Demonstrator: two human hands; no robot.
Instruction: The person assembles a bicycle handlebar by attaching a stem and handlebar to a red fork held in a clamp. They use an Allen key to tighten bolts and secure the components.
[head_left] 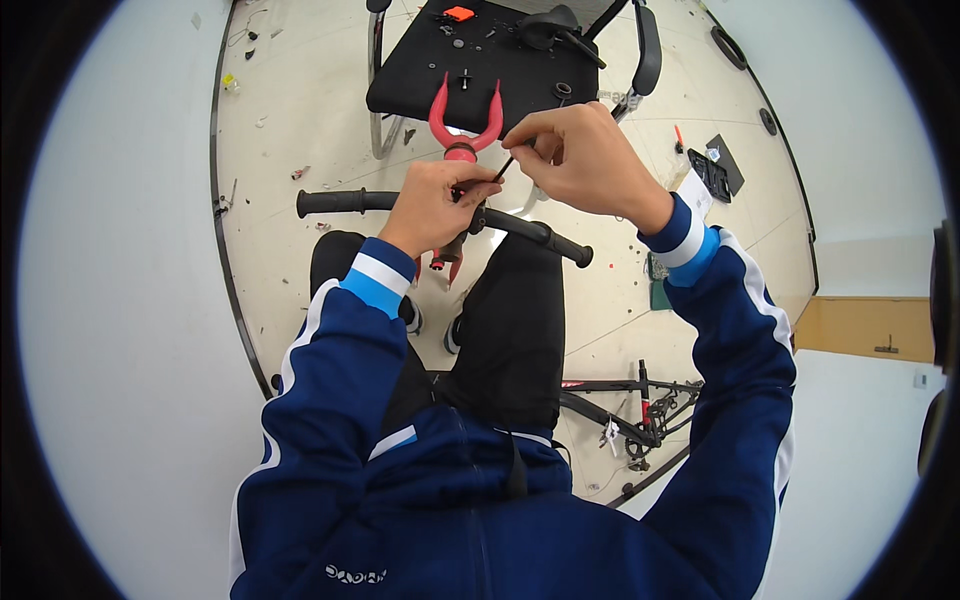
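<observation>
A black bicycle handlebar [343, 201] with dark grips lies across in front of my knees. It is joined to a red fork [463, 146], whose curved prongs point away toward the chair. My left hand [432, 205] is closed over the middle of the handlebar, hiding much of the joint. Thumb and fingers of my right hand [592, 165] pinch a thin black rod [504, 168] that looks like a hex key. Its lower end reaches down to my left fingertips, and what it touches there is hidden.
A black chair [415, 85] ahead holds a bicycle saddle [545, 28], an orange item [459, 13] and small parts. A black bicycle frame [612, 410] lies at the lower right. An open tool case [710, 175] is on the floor to the right, with small debris scattered about.
</observation>
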